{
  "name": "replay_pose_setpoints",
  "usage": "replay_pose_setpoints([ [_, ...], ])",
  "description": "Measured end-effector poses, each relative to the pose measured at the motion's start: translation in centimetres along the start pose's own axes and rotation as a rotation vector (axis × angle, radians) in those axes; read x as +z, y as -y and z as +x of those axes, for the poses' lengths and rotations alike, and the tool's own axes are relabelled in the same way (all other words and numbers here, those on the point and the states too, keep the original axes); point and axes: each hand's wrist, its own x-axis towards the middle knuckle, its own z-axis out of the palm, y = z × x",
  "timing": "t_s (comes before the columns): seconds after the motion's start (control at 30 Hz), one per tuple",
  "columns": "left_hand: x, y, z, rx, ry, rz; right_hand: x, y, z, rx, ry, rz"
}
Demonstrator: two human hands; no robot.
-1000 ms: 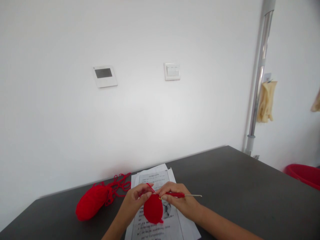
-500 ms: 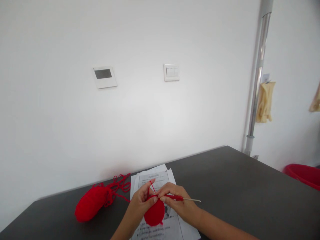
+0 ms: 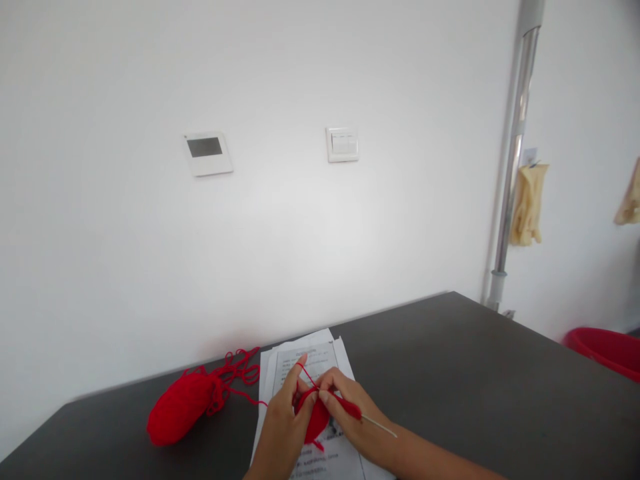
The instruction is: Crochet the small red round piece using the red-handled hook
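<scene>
My left hand (image 3: 283, 423) pinches a small round red crocheted piece (image 3: 315, 417) over the printed sheets, its forefinger raised with a strand of red yarn running over it. My right hand (image 3: 353, 417) is closed on a crochet hook (image 3: 367, 418) with a red grip and a thin metal shaft that sticks out to the right. Both hands meet at the upper edge of the piece. A red yarn ball (image 3: 175, 413) lies to the left on the dark table (image 3: 475, 373), with loose loops trailing from it toward my hands.
Printed paper sheets (image 3: 300, 357) lie under my hands near the wall. A red basin (image 3: 603, 350) sits beyond the table's right side. A metal pole (image 3: 513, 167) with pale gloves (image 3: 527, 203) hanging stands at the right. A wall panel (image 3: 207, 153) and a light switch (image 3: 342, 144) are ahead.
Both hands slid a little nearer and lower over the paper. My left forefinger lifted with the strand on it. The hook tilted so that its free end points down to the right.
</scene>
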Motion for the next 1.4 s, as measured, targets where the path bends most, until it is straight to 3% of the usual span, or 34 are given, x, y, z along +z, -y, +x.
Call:
replay_pose_setpoints([
  [0.1, 0.7, -0.1, -0.1, -0.043, -0.032, -0.172, 0.5, 0.0, -0.2, -0.181, -0.052, -0.111],
  [0.2, 1.2, 0.1, 0.2, -0.137, 0.048, -0.544, 0.4, 0.8, -0.2, -0.349, -0.052, -0.256],
  [0.3, 1.3, 0.0, 0.5, -0.264, 0.129, -0.826, 0.0, 1.5, 0.1, -0.421, -0.052, -0.298],
  [0.4, 0.6, -0.3, 0.6, -0.344, 0.215, -0.934, -0.6, 1.6, 0.2, -0.454, -0.018, -0.243],
  [0.63, -1.4, -0.1, 0.8, -0.383, 0.465, -0.960, -1.8, 1.6, 0.6, -0.459, 0.042, -0.121],
  [0.93, -1.5, -0.1, 0.6, -0.254, 0.634, -0.975, -2.1, 1.4, 1.2, -0.545, 0.113, -0.087],
  [1.03, -1.5, -0.2, 0.6, -0.254, 0.643, -0.943, -2.2, 1.6, 1.4, -0.567, 0.129, -0.107],
  [1.23, -2.5, 0.5, 1.1, -0.337, 0.569, -0.919, -2.4, 1.8, 1.2, -0.566, 0.027, -0.070],
  [1.4, -3.5, 0.7, 1.5, -0.330, 0.544, -0.907, -1.9, 1.8, 0.9, -0.479, -0.036, 0.075],
])
